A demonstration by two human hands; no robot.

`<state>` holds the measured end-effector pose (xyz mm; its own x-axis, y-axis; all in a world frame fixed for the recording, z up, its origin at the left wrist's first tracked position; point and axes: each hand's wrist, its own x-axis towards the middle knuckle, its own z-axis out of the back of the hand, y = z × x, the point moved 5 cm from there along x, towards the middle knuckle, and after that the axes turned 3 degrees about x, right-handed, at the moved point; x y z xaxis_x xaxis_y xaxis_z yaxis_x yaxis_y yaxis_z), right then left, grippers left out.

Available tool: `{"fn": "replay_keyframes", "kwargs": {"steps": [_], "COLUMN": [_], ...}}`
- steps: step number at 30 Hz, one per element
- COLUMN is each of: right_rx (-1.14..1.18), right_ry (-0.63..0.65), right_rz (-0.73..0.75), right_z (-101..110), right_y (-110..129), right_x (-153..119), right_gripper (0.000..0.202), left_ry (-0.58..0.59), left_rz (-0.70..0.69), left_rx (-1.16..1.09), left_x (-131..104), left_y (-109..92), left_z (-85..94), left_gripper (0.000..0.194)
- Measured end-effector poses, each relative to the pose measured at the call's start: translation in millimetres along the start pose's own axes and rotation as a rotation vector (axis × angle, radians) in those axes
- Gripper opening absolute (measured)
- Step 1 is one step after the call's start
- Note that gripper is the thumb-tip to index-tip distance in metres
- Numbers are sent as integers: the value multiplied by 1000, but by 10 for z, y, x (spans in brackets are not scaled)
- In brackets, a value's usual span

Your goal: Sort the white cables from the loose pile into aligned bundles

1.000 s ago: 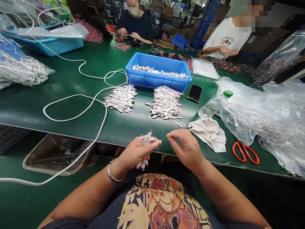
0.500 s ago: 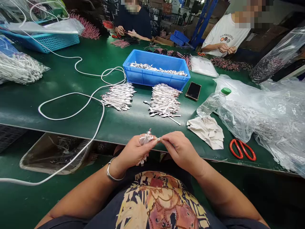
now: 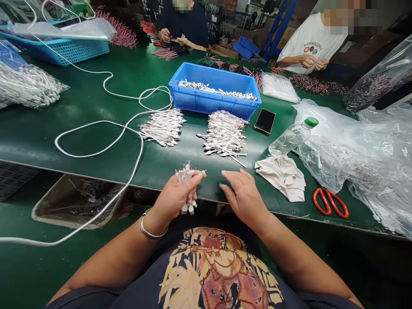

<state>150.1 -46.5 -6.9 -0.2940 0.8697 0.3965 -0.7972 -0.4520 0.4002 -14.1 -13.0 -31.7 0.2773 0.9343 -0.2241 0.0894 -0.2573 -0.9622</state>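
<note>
My left hand (image 3: 180, 189) is closed round a bundle of short white cables (image 3: 184, 175), whose ends stick out above and below the fist. Thumb and forefinger pinch the small white end of one piece at the tip. To its right, my right hand (image 3: 243, 195) is apart from it, fingers spread and nothing between them. Beyond the hands, two piles of similar cables lie on the green table: a left pile (image 3: 163, 127) and a larger right pile (image 3: 225, 134). Behind them stands a blue bin (image 3: 212, 101) holding more white pieces.
A beige cloth (image 3: 281, 178), red-handled scissors (image 3: 331, 203), a bottle (image 3: 291, 138) and a phone (image 3: 264, 121) lie to the right, beside plastic bags (image 3: 380, 159). A white cord (image 3: 93, 122) loops across the left. Two people work across the table.
My right hand has let go of the small white end and moved right, its fingers opening. My left hand has shifted slightly left and up with the bundle.
</note>
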Motion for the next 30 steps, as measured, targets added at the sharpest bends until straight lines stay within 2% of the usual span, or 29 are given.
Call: {"fn": "replay_keyframes", "kwargs": {"steps": [1,3,5,6,8,11,14,21,26,30], "right_rx": [16,137,427,569,752,799,846,923,951,820], "right_ry": [75,246,419,452,392,141,-13,-34,11,-3], "right_rz": [18,147,320,317,152,-212,-368,-350,-418,-309], "right_z": [-72,-204,-263,-256,-215,-152,-140,-117,-112,-18], "right_y": [43,220,444,500,472,241,106,84,7,10], "right_x": [-59,-192,-315,-337,-298,-200,-120,139,189,233], "right_gripper": [35,42,36,32,20,16,16,20,18,14], "left_ry": [-12,-19,-12,-5,13,52,101,170,163,226], "left_rz": [-4,0,7,9,2,-11,7,-8,-63,-47], "left_rx": [-44,-87,-94,-92,-81,-52,-12,233,356,358], "left_x": [9,22,24,21,10,-16,-40,-71,-76,-65], "left_y": [-10,-29,-49,-56,-66,-58,-26,-31,-53,-42], "left_z": [24,50,45,31,-6,-67,-115,-166,-159,-183], "left_gripper": [25,24,25,25,24,23,25,27,32,35]}}
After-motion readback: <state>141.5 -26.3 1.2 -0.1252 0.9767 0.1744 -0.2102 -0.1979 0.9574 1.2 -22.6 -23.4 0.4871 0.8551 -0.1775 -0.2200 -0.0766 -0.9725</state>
